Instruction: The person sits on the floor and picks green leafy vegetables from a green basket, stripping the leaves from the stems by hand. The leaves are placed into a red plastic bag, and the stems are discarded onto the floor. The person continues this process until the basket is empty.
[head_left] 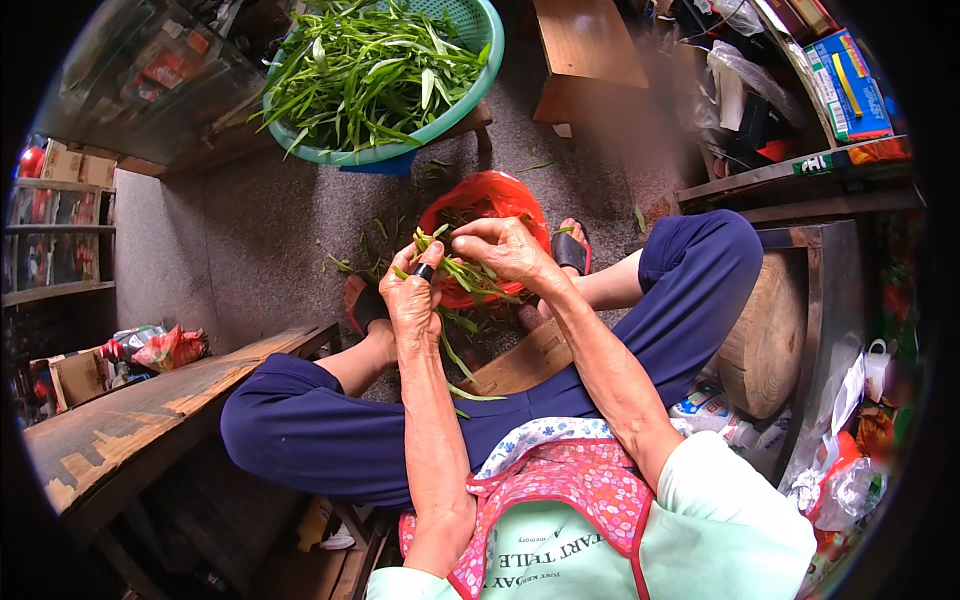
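Greens [468, 275] stuck out of the left hand [410, 300], which was curled closed around the stalks, a black band [424, 271] showing on one digit. The right hand [500, 247] was just beside, half closed, its fingertips near the stalks; whether it pinched one could not be told. The bunch was over the red bag [533, 203], between the feet.

The stalks looked light and bendy, the leaves thin, probably easy to bruise and slippery if wet; the firmer stems seemed the best place to hold, with gentle pressure. A big heap [375, 80] filled the green basin [462, 112] beyond.

Leaf scraps dotted the gray, speckled floor [240, 235]. A worn bench [180, 385] stood at left, a round wood block [765, 340] and crowded shelf [745, 185] at right.
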